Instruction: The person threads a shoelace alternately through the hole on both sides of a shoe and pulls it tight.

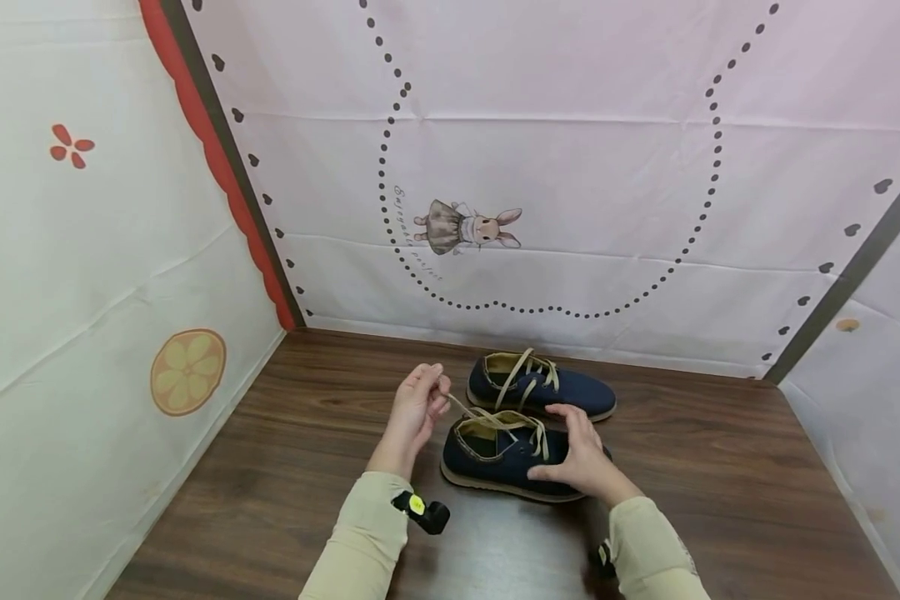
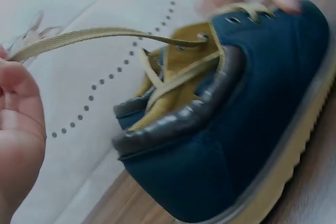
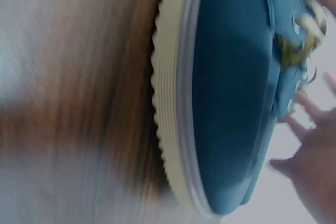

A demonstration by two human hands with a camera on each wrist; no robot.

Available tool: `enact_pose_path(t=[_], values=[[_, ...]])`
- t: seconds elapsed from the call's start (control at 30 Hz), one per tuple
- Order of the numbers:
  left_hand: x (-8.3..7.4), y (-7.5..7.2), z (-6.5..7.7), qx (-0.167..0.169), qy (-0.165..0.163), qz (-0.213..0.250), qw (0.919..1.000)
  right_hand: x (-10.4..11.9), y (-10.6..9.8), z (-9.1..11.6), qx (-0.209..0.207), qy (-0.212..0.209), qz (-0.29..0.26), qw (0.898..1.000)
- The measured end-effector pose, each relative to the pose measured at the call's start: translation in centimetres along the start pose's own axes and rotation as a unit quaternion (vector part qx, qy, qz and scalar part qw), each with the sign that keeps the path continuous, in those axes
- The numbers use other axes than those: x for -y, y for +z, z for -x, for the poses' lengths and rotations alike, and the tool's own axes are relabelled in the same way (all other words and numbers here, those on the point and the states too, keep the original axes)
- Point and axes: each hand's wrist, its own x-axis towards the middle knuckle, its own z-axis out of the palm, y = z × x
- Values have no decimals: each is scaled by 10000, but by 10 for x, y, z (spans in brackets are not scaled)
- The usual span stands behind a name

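A navy lace-up shoe (image 1: 487,471) with a tan sole stands on the brown wooden surface. My left hand (image 1: 414,408), beside its heel end, pinches a flat beige shoelace (image 2: 105,33) between thumb and fingers. That lace runs taut-looking from the fingers to an eyelet near the shoe's opening. Over the shoe's front part, my right hand (image 1: 588,458) is spread, thumb and fingers apart, close to the laced eyelets. In the left wrist view its fingers are blurred, and whether they touch the shoe is hard to tell. Crossed laces (image 3: 310,32) show in the right wrist view.
Just behind stands a matching navy shoe (image 1: 581,392), its beige lace draped over the opening. A white printed cloth (image 1: 592,192) rises at the back of the wooden surface (image 1: 270,467). Another white cloth (image 1: 67,275) borders the left side.
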Motion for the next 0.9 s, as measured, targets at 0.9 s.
enact_pose_path(t=[0.9], values=[[43,32,4,2305,206,-6821,6937,8,20,-1,-758,-791,323,9935]])
